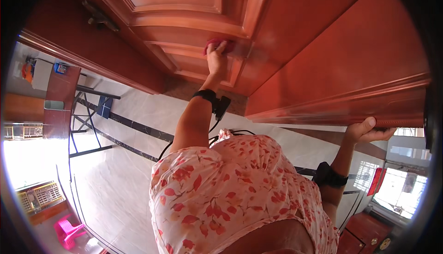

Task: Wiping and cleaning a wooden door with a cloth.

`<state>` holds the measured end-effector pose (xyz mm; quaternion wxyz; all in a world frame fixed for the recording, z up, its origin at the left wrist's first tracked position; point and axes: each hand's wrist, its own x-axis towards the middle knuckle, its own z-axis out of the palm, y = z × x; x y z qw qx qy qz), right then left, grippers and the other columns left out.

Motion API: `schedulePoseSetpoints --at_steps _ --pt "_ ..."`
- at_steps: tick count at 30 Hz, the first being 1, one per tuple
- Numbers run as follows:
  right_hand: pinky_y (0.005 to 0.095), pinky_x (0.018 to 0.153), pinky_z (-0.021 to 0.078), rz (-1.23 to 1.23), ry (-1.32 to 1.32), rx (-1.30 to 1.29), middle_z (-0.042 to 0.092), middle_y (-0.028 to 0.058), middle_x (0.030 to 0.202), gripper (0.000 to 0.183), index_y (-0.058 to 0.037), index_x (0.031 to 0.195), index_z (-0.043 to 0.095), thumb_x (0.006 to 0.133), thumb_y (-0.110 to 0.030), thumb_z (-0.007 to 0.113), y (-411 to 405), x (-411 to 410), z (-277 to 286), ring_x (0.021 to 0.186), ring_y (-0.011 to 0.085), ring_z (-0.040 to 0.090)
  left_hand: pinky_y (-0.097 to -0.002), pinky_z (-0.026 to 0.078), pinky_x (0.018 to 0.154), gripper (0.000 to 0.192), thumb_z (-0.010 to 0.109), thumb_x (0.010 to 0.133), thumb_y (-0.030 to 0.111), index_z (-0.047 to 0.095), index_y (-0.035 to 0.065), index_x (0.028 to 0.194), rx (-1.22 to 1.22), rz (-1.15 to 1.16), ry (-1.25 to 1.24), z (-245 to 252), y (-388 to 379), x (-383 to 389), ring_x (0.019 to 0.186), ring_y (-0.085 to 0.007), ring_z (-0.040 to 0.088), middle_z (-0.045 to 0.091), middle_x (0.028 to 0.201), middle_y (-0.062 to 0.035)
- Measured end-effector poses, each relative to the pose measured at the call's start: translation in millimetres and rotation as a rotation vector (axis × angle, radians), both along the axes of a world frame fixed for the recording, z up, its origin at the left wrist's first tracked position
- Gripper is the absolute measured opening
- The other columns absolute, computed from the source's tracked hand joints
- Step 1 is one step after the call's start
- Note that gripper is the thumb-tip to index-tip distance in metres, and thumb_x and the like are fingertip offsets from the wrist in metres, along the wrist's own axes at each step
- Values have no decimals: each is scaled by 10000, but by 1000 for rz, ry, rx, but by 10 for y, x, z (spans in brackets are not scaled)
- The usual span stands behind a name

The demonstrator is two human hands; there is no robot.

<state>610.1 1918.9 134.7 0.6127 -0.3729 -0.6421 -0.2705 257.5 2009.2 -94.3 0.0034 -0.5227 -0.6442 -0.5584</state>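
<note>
My left hand (218, 58) presses a folded red cloth (229, 46) against a reddish-brown panelled wooden door (193, 34). The cloth lies on the flat rail, just above the lower moulded panel. Over to the right, my right hand (361, 132) grips the edge of a broad reddish wooden panel (332, 112). Its thumb rests on the wood, and the other fingers stretch along the underside of the edge. I wear a black band with a small device (221, 106) on the left forearm and another black band (330, 175) on the right.
A dark metal handle (100, 15) juts from the wood at upper left. Black cables (167, 149) hang by my body. On the left stands a folding-leg table (60, 94) with things on it. A pink plastic chair (68, 231) stands at lower left on the pale tiled floor (114, 184).
</note>
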Motion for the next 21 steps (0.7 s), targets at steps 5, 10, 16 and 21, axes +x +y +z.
schedulePoseSetpoints --at_steps 5,10,16,21 --pt "362 805 439 30 38 -10 316 203 1142 620 14 1268 146 805 -289 425 -19 10 46 1023 271 427 -264 429 533 240 581 671 -31 617 30 901 185 188 -1054 52 28 -341 607 -115 521 594 733 -80" --pt "358 800 444 -8 54 -3 322 215 1152 633 18 1266 163 796 -317 422 -50 51 92 1019 264 437 -286 423 509 116 536 676 -10 559 -29 788 342 33 -1260 394 135 -525 578 -153 523 562 687 -66" --pt "362 810 432 -86 65 6 330 219 1155 665 28 1262 178 797 -385 412 -100 75 122 1020 267 439 -307 406 401 134 533 671 90 490 -30 629 162 243 -926 0 479 366 476 -181 510 508 549 -86" --pt "352 818 422 -83 136 -9 319 212 1162 708 30 1263 176 792 -436 425 -123 201 120 1049 274 416 -348 453 429 141 525 696 97 517 -39 663 -180 -18 -1081 162 330 1092 509 -210 534 505 549 -95"
